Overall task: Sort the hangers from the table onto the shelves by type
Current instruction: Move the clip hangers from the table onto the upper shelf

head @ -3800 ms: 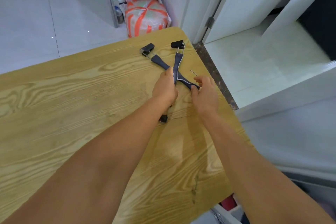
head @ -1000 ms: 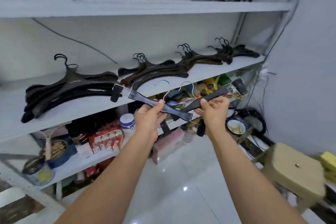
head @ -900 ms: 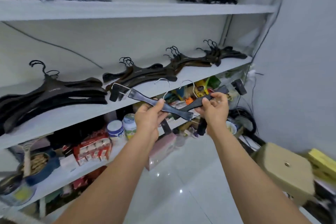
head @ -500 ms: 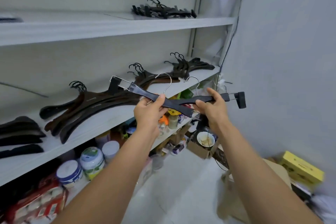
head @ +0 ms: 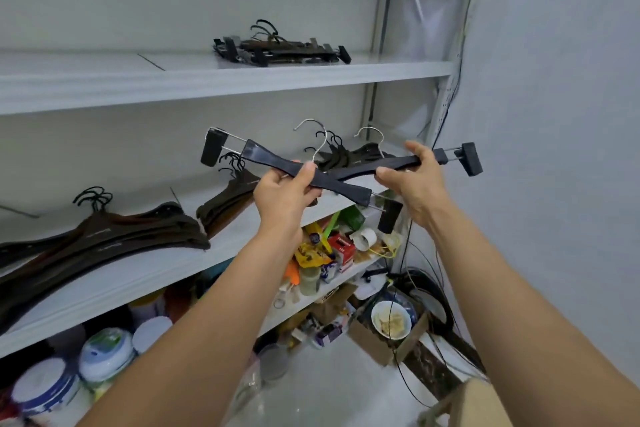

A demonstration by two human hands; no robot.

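Two dark clip hangers were held crossed in front of the shelving, level with the middle shelf [head: 242, 229]. The left hand [head: 285, 192] had its fingers closed around the bar of the first clip hanger [head: 263, 158], which slanted from a clip at upper left down to a clip at lower right. The right hand [head: 414, 184] gripped the second clip hanger [head: 391, 163], thumb under the bar and fingers curled over it; its far clip stuck out to the right, near the wall [head: 554, 149]. Both metal hooks rose above the bars.

Behind the hands, the middle shelf carried several stacks of dark brown shoulder hangers [head: 138, 232], laid flat with black hooks pointing up. The held pair partly hid the rightmost stack. On the top shelf [head: 207, 80], well above the hands, lay a pile of clip hangers [head: 280, 50].

Below, the lowest shelf was crowded with packets, a red box [head: 343, 246] and a roll of tape [head: 365, 237]. At lower left stood lidded tubs [head: 105, 352]. On the floor, an open cardboard box [head: 388, 340] held a bowl [head: 391, 319] with pale contents, and black cables [head: 436, 295] trailed across it.
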